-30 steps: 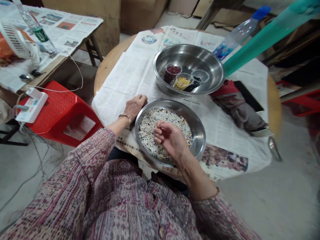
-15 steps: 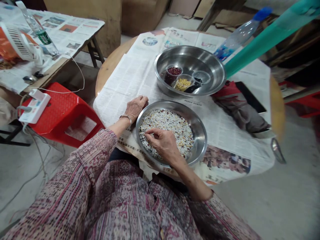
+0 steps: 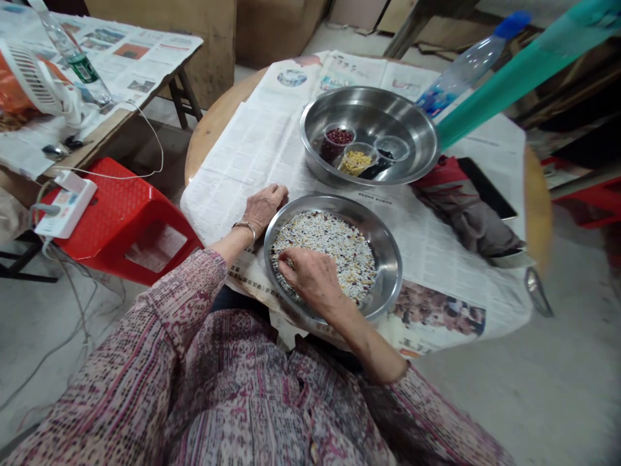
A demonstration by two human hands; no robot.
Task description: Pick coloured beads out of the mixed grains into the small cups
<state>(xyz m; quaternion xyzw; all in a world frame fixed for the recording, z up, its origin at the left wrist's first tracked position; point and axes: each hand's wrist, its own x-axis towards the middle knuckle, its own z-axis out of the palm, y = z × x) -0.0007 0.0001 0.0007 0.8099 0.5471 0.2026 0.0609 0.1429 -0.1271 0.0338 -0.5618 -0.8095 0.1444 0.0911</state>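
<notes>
Right hand [image 3: 314,279]: curled over white, yellow and dark grains [image 3: 339,241]; can't tell if I've pinched any.
Basin [image 3: 387,259]: shallow round steel, its wall probably keeping my grains together.
Left hand [image 3: 264,207]: fingers relaxed, palm down on printed newspaper [image 3: 228,155], perhaps steadying me.
Cups [image 3: 356,160]: clear plastic, grouped inside the larger steel basin [image 3: 410,120].

red stool [image 3: 114,200] | power strip [image 3: 68,210] on it | fan [image 3: 36,77] | blue-capped bottle [image 3: 468,68]
</notes>
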